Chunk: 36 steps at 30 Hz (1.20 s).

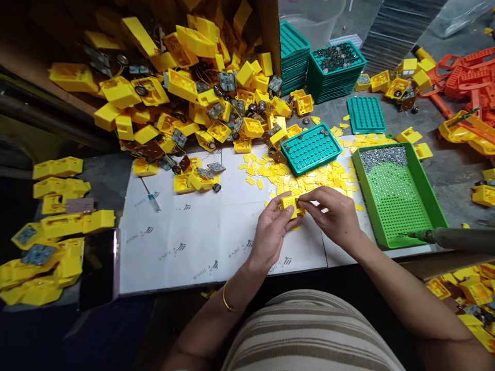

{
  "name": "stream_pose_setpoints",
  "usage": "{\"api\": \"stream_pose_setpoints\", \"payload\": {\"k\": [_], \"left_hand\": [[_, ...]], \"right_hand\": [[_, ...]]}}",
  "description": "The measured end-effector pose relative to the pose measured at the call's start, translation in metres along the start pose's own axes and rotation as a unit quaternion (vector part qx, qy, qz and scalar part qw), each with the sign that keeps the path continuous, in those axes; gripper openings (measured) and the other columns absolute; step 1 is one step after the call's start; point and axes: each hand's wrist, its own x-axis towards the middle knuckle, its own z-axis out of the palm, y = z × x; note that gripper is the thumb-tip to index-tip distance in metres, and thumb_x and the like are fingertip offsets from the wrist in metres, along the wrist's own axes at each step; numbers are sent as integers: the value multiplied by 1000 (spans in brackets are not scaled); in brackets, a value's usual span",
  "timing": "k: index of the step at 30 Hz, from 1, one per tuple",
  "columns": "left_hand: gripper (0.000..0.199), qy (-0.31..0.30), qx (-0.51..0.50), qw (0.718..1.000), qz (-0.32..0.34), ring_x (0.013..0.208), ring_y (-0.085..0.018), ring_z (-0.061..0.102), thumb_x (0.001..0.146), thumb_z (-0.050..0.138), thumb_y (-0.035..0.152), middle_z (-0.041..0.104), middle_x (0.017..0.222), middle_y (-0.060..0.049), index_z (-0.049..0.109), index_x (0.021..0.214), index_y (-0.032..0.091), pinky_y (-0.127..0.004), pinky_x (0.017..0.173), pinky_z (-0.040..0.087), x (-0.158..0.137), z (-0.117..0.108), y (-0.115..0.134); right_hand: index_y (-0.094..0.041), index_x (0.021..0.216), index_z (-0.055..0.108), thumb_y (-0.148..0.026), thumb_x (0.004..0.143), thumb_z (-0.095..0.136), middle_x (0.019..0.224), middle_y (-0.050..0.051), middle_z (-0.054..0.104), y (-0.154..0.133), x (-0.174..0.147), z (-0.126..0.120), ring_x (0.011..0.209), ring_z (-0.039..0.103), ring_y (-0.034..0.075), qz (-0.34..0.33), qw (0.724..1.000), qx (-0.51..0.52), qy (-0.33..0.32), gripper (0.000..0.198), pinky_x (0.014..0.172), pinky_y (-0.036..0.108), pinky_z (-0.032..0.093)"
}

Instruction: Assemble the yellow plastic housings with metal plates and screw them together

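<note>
My left hand (pixel 269 232) grips a small yellow plastic casing (pixel 288 203) with a cluster of little holes in its face. At the casing's right side, the thumb and fingertips of my right hand (pixel 334 214) are pinched together. A small dark bit shows at those fingertips, too small to name. Just beyond my hands lie many loose yellow plastic tabs (pixel 270 172) on the white board (pixel 185 247). A teal tray (pixel 311 149) with rows of round pockets rests among the tabs, with a few round metal cells in its far pockets.
Yellow casings with wires (pixel 181 85) spill from a box behind. A green basket (pixel 406 226) of screws stands right, a screwdriver-like power tool (pixel 460 239) over its edge. Stacked teal trays (pixel 336 77), a small screwdriver (pixel 153 202), a phone (pixel 99 270) and orange parts (pixel 472 82) lie around.
</note>
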Motion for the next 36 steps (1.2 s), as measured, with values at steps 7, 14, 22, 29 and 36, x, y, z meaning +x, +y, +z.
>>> {"api": "stream_pose_setpoints", "payload": {"k": [7, 14, 22, 29, 36], "left_hand": [[39, 13, 24, 999, 17, 92, -17, 67, 71, 76, 25, 70, 98, -3, 62, 107, 19, -36, 92, 53, -1, -4, -2], [43, -11, 51, 999, 1, 94, -19, 67, 72, 77, 27, 70, 102, -6, 61, 110, 17, -35, 89, 54, 0, -9, 5], [41, -4, 12, 998, -56, 98, -21, 68, 72, 76, 25, 69, 107, -9, 61, 109, 16, -31, 86, 55, 8, -10, 14], [36, 14, -2, 998, -63, 97, -21, 68, 75, 73, 21, 69, 107, -8, 62, 108, 16, -33, 87, 56, 12, -14, 16], [21, 21, -63, 997, -40, 99, -22, 67, 79, 66, 16, 68, 108, -9, 67, 99, 11, -37, 91, 55, 16, -15, 19]], "right_hand": [[-21, 85, 70, -28, 94, 52, 82, 5, 69, -2, 1, 1, 76, 61, 17, -26, 990, -115, -77, 21, 60, 27, 40], [-20, 81, 53, -21, 78, 63, 69, -3, 60, 0, 15, 2, 62, 59, 12, 160, 965, 164, -129, 11, 55, 23, 45], [-21, 94, 70, -26, 90, 52, 92, 5, 71, 53, 99, 3, 82, 64, 17, 91, 993, -49, 64, 19, 75, 32, 50], [-20, 82, 75, -24, 87, 56, 88, 9, 67, 75, 137, 18, 80, 62, 21, 77, 988, -135, 0, 20, 69, 34, 45], [-19, 88, 76, -24, 82, 63, 87, 6, 73, 44, 105, 4, 78, 66, 20, 116, 993, -31, 3, 15, 76, 37, 51]]}}
